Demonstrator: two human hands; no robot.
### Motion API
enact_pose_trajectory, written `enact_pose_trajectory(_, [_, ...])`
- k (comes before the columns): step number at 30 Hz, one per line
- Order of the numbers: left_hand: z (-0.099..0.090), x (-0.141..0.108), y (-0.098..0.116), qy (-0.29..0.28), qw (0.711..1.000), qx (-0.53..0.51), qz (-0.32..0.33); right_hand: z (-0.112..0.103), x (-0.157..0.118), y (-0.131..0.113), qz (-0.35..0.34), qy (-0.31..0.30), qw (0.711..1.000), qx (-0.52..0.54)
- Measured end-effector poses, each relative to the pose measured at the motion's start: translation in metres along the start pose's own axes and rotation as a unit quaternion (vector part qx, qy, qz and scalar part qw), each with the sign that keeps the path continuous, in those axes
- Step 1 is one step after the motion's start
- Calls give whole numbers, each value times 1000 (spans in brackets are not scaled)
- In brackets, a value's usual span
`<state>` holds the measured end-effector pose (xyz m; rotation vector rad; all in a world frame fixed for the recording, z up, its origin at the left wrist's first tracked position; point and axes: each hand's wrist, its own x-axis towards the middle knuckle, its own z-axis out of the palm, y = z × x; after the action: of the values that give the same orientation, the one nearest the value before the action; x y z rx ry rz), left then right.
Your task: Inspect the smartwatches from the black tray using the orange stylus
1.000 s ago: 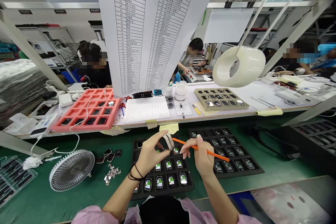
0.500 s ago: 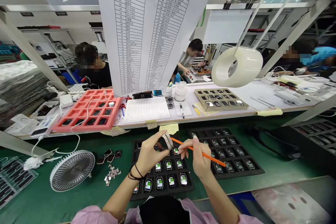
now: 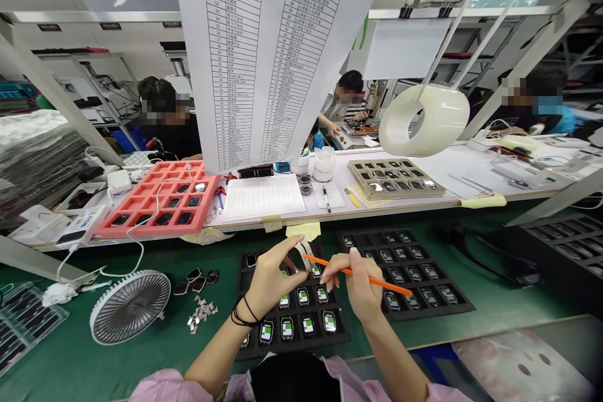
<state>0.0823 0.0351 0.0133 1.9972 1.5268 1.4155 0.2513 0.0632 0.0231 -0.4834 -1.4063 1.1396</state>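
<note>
My left hand [image 3: 276,270] holds a small metal-edged watch case [image 3: 304,254] between thumb and fingers, tilted on its edge above a black foam tray [image 3: 313,345]. My right hand [image 3: 355,279] is closed round a thin orange stick [image 3: 386,285], whose left tip touches or nearly touches the case's edge. Under my hands the tray carries rows of watches [image 3: 287,328] with lit green and white screens. A second black tray [image 3: 452,313] of watches with mostly dark screens lies to the right, partly behind my right hand.
A white fan [image 3: 129,306], loose watch parts [image 3: 198,282] and small silver pieces [image 3: 201,314] lie left. Behind is a shelf with a pink tray [image 3: 153,182], a beige tray [image 3: 396,179] and paper sheets [image 3: 264,196]. A tape roll [image 3: 450,119] hangs above. Other people sit beyond.
The watch case has turned slightly in my left hand. The orange stick and my right hand have shifted slightly right, with the stick's left tip lower.
</note>
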Motion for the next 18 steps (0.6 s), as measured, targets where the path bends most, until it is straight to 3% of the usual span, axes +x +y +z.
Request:
enact_pose_trajectory(9, [-1,-1,-1,-6,1000,1,-2,0,2,1,-4,10,1000,3])
enact_pose_trajectory(18, [-2,-2,-4,12,998,26,47,2,6,-9,24,-10,999,-22])
